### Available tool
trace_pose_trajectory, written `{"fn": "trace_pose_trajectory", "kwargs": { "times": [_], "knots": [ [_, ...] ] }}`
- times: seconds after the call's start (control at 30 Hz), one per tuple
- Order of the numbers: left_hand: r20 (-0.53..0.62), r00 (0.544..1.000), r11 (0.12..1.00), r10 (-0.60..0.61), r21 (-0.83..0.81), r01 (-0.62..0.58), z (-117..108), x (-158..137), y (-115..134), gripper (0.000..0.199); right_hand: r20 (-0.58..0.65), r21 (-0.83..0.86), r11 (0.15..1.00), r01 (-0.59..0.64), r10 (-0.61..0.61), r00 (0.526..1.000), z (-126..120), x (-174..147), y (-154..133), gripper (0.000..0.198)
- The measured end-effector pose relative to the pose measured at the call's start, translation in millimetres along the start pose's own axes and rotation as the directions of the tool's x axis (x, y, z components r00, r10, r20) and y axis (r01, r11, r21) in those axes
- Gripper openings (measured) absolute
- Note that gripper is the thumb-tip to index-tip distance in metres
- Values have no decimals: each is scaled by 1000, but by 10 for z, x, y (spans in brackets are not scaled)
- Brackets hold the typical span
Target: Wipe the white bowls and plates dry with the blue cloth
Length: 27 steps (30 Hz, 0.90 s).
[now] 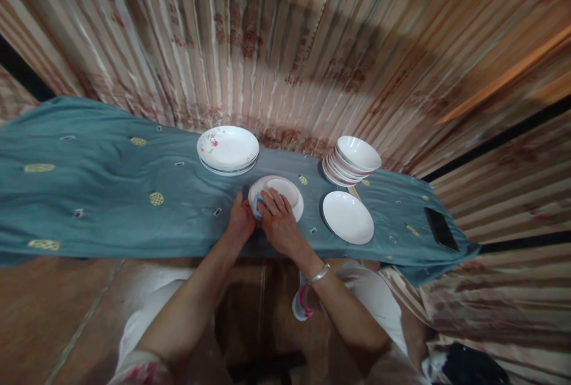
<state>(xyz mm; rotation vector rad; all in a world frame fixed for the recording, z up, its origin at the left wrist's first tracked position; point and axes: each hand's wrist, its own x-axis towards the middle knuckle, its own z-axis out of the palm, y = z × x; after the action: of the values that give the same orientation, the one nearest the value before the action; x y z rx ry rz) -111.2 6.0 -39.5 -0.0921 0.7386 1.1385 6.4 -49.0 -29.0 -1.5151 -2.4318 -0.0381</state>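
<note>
A white plate lies on the cloth-covered table right in front of me, showing a round inner ring; whether that middle is raised or sunken I cannot tell. My left hand grips its left rim, the thumb pointing up and the other fingers partly hidden. Over the plate, my right hand presses a small blue cloth against the left side of its surface. Most of the cloth is covered by the fingers. A silvery bangle circles my right wrist.
Behind the plate on the left stands a stack of flower-patterned plates. Several stacked bowls are at the back right, with white plates in front of them. A dark phone-like slab lies at the right end. Pleated curtains hang close behind.
</note>
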Motion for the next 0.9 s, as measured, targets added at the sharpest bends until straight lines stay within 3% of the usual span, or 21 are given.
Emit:
{"fn": "trace_pose_trajectory", "kwargs": {
  "times": [0.3,0.57,0.9],
  "knots": [
    [-36,993,991,116,-63,-118,114,-49,-26,42,99,-49,992,114,-109,989,-55,497,26,34],
    [1,999,998,44,-34,-44,105,-32,-29,46,176,-86,981,173,-156,972,-202,929,168,26],
    [-90,996,1000,9,24,-7,135,-60,24,51,247,-134,991,-25,58,967,-168,1246,610,32]
  ]
}}
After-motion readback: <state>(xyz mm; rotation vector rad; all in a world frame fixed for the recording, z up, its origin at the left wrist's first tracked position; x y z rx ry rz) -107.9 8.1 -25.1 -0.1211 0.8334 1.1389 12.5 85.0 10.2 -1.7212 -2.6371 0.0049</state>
